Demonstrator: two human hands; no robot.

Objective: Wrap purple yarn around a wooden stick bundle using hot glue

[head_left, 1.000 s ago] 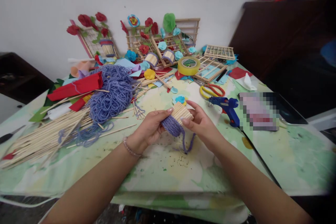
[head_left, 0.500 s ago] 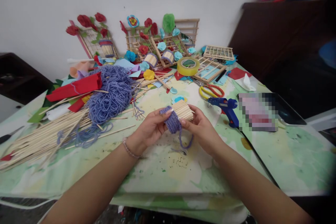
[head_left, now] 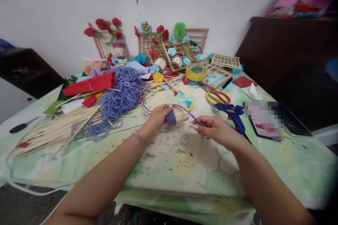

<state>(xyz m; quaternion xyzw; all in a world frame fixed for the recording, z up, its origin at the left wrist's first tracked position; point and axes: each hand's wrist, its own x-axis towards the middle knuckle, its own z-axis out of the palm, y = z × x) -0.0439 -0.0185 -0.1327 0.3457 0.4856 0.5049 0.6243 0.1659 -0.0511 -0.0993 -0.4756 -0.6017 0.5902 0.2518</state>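
Note:
My left hand grips a short bundle of wooden sticks, whose left part is wrapped in purple yarn. From the top of the wrap a strand of yarn runs to the right. My right hand pinches that strand between thumb and fingers, a short way right of the bundle. Left of my left hand a tangled heap of purple yarn lies partly over long loose wooden sticks.
A blue glue gun, scissors and a phone lie to the right. Yellow tape and stick frames with paper flowers stand farther back. A red paper roll rests on the left.
My right hand has let go of the stick bundle and moved right, now pulling the yarn strand out. My left hand still holds the bundle. The view has shifted slightly left.

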